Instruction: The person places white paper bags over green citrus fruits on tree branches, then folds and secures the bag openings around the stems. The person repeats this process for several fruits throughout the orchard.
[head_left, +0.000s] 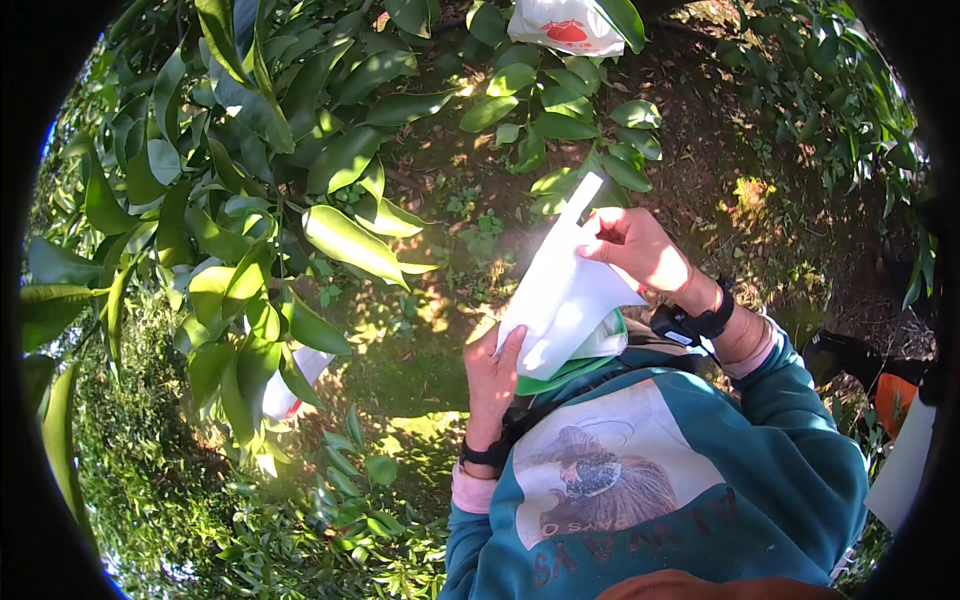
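Observation:
A white fruit bag (559, 292), seemingly of paper, is stretched at a slant between both hands. Its lower left edge is held by my left hand (493, 371), thumb on top. Near the upper end, my right hand (637, 251) pinches its edge between thumb and fingers. Just below the bag, at the waist, sits a green-rimmed pouch (534, 384) with a stack of white sheets or bags (606, 337) in it, partly hidden. Both wrists wear black bands, the right one with a small black device (675, 324).
Leafy branches (247, 247) crowd the left, and a leafy shoot (562, 120) hangs ahead. One white bag with a red fruit print (566, 30) hangs at the top; another white bag (296, 379) is among leaves at left. An orange object (892, 401) lies at the right edge.

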